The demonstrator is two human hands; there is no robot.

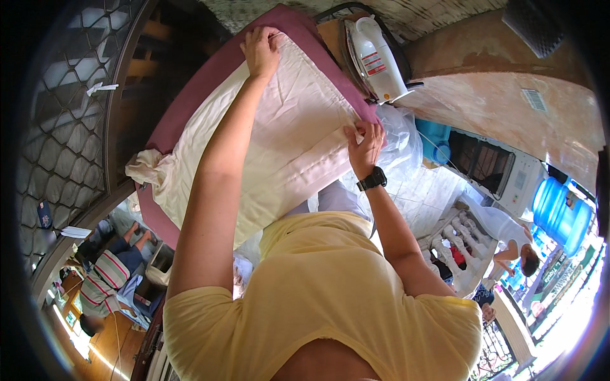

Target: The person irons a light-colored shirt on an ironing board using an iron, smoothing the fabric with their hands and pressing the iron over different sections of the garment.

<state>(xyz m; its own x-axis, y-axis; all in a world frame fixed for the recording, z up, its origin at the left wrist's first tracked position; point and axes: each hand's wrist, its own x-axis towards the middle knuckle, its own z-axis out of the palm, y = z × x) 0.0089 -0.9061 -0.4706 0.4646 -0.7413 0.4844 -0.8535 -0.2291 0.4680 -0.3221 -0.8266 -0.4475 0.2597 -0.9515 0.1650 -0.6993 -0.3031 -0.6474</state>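
A cream cloth (279, 120) with a stitched hem lies spread and lightly wrinkled over a maroon padded board (184, 108), with one end bunched at the left. At the cloth's far corner, my left hand (260, 52) is closed, its fingertips pinching the edge. My right hand (365, 147), with a black watch (372, 180) on the wrist, pinches the cloth's right edge between thumb and fingers. The near side of the cloth drapes off the board toward my yellow shirt. Beyond my right hand a white iron (376, 60) rests at the board's far right end.
Clear plastic wrapping (400, 136) and a blue container (434, 141) are to the right, by a white appliance (486, 166). A large blue water jug (559, 213) stands farther right. A metal lattice gate (67, 120) is at left. Other people are at lower left and right.
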